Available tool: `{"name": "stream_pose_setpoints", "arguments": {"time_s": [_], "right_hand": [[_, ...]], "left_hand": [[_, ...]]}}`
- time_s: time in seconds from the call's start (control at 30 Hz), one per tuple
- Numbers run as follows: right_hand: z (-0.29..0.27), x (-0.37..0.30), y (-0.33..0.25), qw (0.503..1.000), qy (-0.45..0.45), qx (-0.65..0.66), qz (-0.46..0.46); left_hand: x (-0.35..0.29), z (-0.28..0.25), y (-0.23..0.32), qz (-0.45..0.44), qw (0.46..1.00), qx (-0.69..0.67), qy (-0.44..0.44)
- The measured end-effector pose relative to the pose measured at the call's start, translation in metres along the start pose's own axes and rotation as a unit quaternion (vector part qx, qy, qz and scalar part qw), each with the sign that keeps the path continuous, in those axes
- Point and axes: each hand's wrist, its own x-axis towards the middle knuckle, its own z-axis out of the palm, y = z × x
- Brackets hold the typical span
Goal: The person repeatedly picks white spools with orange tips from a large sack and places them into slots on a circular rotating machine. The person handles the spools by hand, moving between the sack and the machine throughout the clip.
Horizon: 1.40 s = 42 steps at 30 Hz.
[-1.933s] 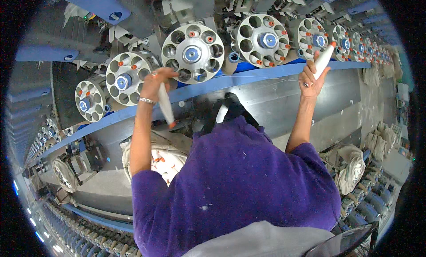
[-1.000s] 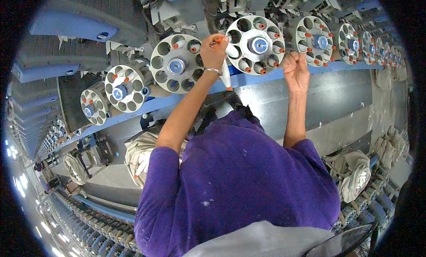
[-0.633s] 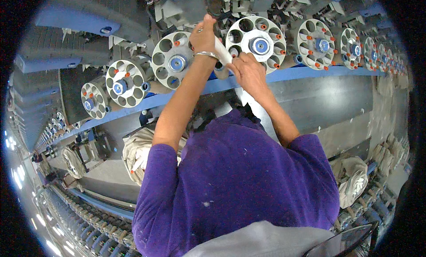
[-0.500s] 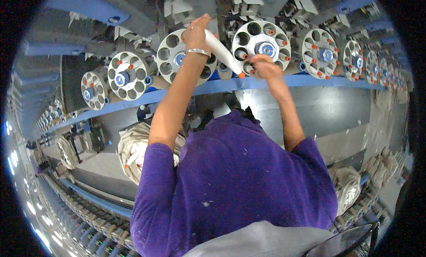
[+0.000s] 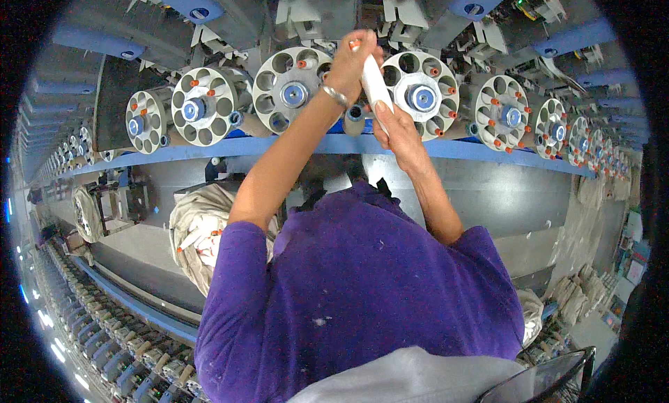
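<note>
A white yarn bobbin (image 5: 376, 87) slants between my two hands, in front of the gap between two round magazine wheels. My left hand (image 5: 350, 63), with a bangle at the wrist, is closed around its upper end, where an orange tip shows by the fingers. Lower down, my right hand (image 5: 402, 137) grips the other end between thumb and fingers. To the left is a pale wheel (image 5: 294, 95) with mostly bare pockets and an orange-tipped bobbin at its top. The right wheel (image 5: 421, 98) has several orange-tipped bobbins; my hands and the bobbin cover part of its left side.
A blue rail (image 5: 502, 150) runs below the row of wheels, which continues both ways. Below the rail at left hangs a beige cloth sack (image 5: 198, 211) with white bobbins inside. A brown tube (image 5: 354, 122) sits between the two nearest wheels. Another machine row (image 5: 132, 347) stands at lower left.
My right hand has come from in front of the right wheel onto the bobbin's lower end. My left hand has shifted right, and the bobbin's orange tip now shows at the top.
</note>
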Motion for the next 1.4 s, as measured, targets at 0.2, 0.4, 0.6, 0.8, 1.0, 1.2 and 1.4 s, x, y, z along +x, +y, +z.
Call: {"name": "stream_pose_setpoints", "arguments": {"time_s": [0.2, 0.4, 0.6, 0.8, 1.0, 1.2, 1.4], "right_hand": [[-0.041, -0.031, -0.013, 0.972, -0.122, 0.185, 0.074], [-0.024, -0.004, 0.005, 0.98, 0.098, 0.102, -0.138], [-0.03, 0.031, 0.01, 0.909, 0.061, 0.377, -0.17], [-0.038, 0.014, -0.035, 0.947, -0.12, 0.294, 0.047], [-0.006, 0.013, -0.007, 0.957, 0.014, -0.272, -0.102], [-0.151, -0.02, 0.026, 0.879, 0.136, 0.453, -0.057], [-0.122, 0.005, 0.002, 0.979, 0.183, 0.034, -0.089]], "left_hand": [[-0.012, -0.044, -0.003, -0.155, 0.964, -0.192, 0.105], [-0.013, -0.051, -0.029, -0.128, 0.94, -0.315, 0.038], [-0.069, -0.041, -0.031, -0.203, 0.974, -0.04, 0.095], [-0.051, -0.059, 0.004, 0.058, 0.98, 0.182, -0.053], [-0.01, -0.041, 0.031, 0.017, 0.993, -0.109, 0.034], [-0.001, -0.06, 0.045, 0.063, 0.97, -0.183, 0.147], [-0.004, -0.013, 0.025, 0.046, 0.977, -0.169, 0.124]]}}
